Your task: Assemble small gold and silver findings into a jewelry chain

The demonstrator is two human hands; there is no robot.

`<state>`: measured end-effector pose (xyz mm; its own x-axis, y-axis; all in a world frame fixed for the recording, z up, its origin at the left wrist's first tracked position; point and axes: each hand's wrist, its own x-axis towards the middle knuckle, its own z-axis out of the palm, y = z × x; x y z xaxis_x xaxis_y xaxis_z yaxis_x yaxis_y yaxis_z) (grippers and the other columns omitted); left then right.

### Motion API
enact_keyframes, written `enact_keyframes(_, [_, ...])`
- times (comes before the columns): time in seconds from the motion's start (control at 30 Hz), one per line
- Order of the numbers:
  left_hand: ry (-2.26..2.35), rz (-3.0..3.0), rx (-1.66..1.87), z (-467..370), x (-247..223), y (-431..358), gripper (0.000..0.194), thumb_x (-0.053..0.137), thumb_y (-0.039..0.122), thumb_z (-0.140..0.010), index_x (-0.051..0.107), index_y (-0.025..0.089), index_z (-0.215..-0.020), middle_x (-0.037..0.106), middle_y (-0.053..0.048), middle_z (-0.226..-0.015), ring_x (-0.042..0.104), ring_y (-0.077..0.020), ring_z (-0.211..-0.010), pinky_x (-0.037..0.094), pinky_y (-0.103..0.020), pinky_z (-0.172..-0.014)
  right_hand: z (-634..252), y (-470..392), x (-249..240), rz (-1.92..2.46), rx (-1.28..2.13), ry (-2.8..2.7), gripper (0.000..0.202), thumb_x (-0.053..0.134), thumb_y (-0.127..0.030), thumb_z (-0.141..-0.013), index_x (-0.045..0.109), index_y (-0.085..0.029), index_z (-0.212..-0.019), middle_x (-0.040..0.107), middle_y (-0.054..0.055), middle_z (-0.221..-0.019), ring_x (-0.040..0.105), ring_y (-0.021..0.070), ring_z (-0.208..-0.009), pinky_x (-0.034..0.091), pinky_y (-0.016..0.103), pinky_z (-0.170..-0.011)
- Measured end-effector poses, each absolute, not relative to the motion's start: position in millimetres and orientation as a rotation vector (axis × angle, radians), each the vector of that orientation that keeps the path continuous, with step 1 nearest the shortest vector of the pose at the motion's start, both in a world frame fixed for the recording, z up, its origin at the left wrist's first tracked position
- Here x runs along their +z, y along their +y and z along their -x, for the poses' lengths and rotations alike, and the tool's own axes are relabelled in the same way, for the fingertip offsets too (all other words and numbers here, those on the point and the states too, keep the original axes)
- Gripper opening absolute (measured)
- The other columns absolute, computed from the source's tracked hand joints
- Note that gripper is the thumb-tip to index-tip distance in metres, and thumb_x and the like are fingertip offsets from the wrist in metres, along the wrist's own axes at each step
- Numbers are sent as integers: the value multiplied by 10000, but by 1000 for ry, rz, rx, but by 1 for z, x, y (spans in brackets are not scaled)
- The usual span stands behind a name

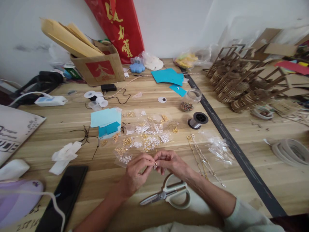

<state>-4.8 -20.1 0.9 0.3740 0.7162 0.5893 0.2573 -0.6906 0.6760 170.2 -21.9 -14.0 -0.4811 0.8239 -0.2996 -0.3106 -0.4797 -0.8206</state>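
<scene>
A broad pale wooden table fills the view, with a dark strip running down its right part. On its far right lies a heap of brown laser-cut wooden lattice pieces, partly blurred, and at the back stands an open brown cardboard box with a red label. A black phone lies face up at the near left edge, cut off below. White-handled scissors rest just under the wrists, blades shut, close enough to grab. Small clear packets of gold and silver beads and findings spread in a fan just beyond the hands, near a grey spool of fine wire.

The left hand and right hand meet fingertip to fingertip above the table's near edge, both pinching one tiny silvery metal piece, held up close, probably for fine work. Its shape is too small to make out, and the fingers cover most of it.
</scene>
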Motion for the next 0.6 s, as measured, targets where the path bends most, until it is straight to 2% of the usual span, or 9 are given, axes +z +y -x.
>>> enact_keyframes(0.3, [801, -2299, 1339, 6, -6, -22, 187, 589, 0, -793, 619, 182, -825, 687, -56, -772, 648, -138, -724, 539, -228, -669, -170, -22, -11, 950, 1995, -934, 249, 796, -339, -691, 681, -132, -768, 666, -23, -566, 605, 72, -471, 487, 163, -464])
enact_keyframes(0.6, [826, -2349, 1339, 6, -6, -22, 167, 577, 29, -819, 622, 188, -841, 684, -51, -775, 643, -138, -714, 539, -236, -664, -169, -24, -9, 985, 1904, -1027, 284, 789, -382, -694, 673, -130, -755, 687, 0, -599, 646, 101, -497, 506, 191, -489])
